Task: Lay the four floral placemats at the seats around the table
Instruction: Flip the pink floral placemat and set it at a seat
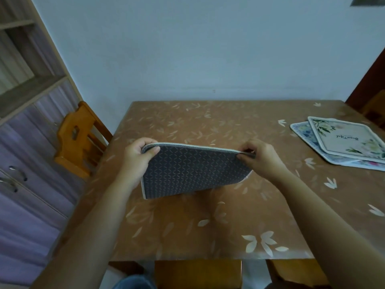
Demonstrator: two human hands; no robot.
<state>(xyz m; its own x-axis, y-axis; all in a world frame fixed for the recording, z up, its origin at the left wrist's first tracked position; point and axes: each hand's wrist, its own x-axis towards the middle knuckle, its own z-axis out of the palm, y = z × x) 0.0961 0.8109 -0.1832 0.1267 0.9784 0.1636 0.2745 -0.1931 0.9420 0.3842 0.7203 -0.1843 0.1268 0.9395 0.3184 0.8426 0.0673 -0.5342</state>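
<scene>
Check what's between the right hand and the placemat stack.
Head view: only bare leaf-print table cover between the right hand, pinching the held placemat, and the placemat stack.

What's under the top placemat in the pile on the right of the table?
A blue-patterned placemat pokes out left of the top placemat; a pink-tinted edge shows below. Their middles are covered.

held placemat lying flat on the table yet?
No: the left hand and right hand grip the placemat by its top corners, tilted up, dark backing toward the camera.
</scene>
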